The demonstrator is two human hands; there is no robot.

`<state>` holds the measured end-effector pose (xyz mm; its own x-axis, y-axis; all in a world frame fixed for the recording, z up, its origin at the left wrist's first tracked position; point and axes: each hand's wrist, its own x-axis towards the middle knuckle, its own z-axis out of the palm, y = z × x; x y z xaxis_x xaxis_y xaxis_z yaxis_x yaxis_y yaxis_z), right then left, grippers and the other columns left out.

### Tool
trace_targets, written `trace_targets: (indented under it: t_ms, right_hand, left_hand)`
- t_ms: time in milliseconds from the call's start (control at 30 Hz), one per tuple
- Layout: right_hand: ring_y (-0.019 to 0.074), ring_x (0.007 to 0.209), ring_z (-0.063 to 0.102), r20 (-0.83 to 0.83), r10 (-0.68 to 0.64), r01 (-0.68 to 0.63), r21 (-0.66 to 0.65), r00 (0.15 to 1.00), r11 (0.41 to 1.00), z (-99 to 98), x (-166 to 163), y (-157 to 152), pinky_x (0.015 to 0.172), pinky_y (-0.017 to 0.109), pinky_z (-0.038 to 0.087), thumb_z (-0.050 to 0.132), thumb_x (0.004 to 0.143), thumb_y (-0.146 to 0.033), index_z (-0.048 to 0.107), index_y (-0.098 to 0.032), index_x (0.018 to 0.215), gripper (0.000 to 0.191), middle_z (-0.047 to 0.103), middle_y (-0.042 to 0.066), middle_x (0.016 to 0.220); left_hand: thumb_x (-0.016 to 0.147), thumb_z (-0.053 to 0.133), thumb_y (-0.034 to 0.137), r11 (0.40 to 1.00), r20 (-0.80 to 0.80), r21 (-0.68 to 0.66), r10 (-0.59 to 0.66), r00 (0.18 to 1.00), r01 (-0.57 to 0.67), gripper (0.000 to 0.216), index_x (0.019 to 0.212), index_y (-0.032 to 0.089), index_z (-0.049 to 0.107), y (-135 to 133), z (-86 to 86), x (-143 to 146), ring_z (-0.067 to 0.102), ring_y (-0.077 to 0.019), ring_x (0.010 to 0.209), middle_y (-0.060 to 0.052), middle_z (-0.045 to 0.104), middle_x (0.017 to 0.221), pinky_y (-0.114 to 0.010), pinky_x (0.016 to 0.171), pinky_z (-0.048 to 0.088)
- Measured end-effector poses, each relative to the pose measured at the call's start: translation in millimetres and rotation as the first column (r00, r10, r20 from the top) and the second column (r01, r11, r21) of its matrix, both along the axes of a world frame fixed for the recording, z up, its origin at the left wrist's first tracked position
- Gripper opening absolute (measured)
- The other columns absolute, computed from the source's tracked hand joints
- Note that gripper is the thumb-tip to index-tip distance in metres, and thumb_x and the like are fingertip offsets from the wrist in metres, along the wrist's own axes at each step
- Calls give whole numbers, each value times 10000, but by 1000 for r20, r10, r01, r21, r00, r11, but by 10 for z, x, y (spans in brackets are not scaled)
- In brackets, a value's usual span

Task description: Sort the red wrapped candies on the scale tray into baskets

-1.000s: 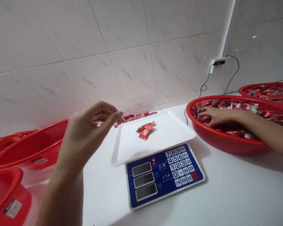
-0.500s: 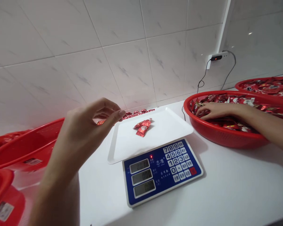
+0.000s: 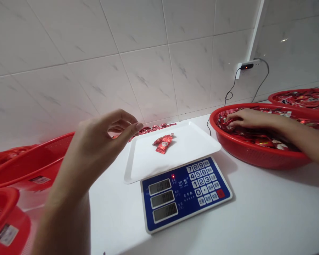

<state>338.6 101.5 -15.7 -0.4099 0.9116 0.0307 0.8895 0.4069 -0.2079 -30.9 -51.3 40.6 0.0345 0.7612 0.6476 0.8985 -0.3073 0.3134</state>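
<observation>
My left hand (image 3: 103,138) is raised over the left edge of the white weighing tray (image 3: 138,166), its fingers curled and the thumb against the index fingertip; nothing shows in it. On the tray lie a couple of red foil-wrapped candies (image 3: 164,144), one partly over the other. The tray sits on a digital scale (image 3: 187,193) with a blue keypad panel and three small displays. At the right, my right hand (image 3: 246,118) is in a red plastic basket (image 3: 244,152) full of similar candies, its fingers closed around a red-wrapped candy (image 3: 228,122); the fingertips are partly hidden.
Another red basket (image 3: 308,97) of wrapped candies stands behind at the far right. Red baskets (image 3: 50,156) line the left side. More red packets (image 3: 155,127) lie behind the tray. A power strip (image 3: 248,66) with a black cable is on the tiled wall.
My right hand has lifted slightly within the basket and its fingers have drawn together on a candy. My left hand keeps its pose. The whole view has shifted slightly.
</observation>
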Motion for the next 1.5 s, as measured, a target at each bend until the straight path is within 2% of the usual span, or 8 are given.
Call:
trace_targets:
  t_ms: [267,600,800,967,1100,1233,1367,1500]
  right_hand:
    - [256,933,646,-50,-246,249,71,968,966,21,67,61,829,332,454,444,970,-267,644,-115,1134,300,705,162,1103]
    - [315,1079,633,0,-206,205,49,979,977,-42,62,108,925,368,449,456,951,-256,679,-123,1080,290,683,176,1191]
    - [287,1100,626,22,-79,79,6,997,997,-35,44,58,953,325,432,457,952,-272,669,-104,1115,316,673,186,1222]
    - [294,1096,615,-35,-139,140,24,990,990,30,34,9,946,348,430,446,952,-258,660,-111,1069,285,668,197,1217]
    - [231,833,631,-220,-225,209,-93,949,973,76,-34,-59,756,315,470,479,950,-290,618,-85,1205,356,681,188,1112]
    - [150,536,478,-362,-340,263,-245,868,933,72,-101,-116,536,283,377,497,956,-349,578,-99,1281,418,618,86,755]
    - [116,539,424,-540,-392,347,-188,745,919,49,-102,-101,533,262,350,515,948,-325,606,-120,1219,352,593,67,784]
    - [109,544,420,-537,-371,380,-99,758,920,23,-75,-37,533,253,342,532,940,-348,634,-153,1181,326,608,66,811]
  left_hand:
    - [840,615,448,999,-28,-33,-24,999,23,197,789,278,701,59,-21,-7,658,-139,695,37,733,744,-248,640,486]
    - [831,587,473,996,-64,-92,-28,998,22,220,810,290,707,112,-44,-12,673,-153,703,31,745,764,-264,642,500]
    - [836,582,480,991,-72,-136,-3,997,-7,238,814,277,703,75,-9,-20,682,-177,743,8,753,799,-284,647,489]
    - [827,586,469,990,-64,-140,9,998,-18,228,811,277,707,81,-2,-35,680,-186,728,1,753,792,-295,648,484]
    - [835,589,476,987,-53,-163,6,999,-14,230,827,278,706,80,-5,-29,682,-186,758,3,753,814,-299,683,495]
    - [843,600,471,986,-43,-167,-11,999,4,228,831,269,705,68,6,-26,679,-183,755,0,752,812,-292,680,496]
    - [852,591,449,988,-42,-152,-34,999,28,219,823,266,707,73,14,-31,679,-179,748,-3,754,805,-284,666,500]
    - [851,594,451,987,-47,-154,-44,998,36,214,833,272,709,94,-5,-21,683,-188,755,-8,757,815,-289,660,505]
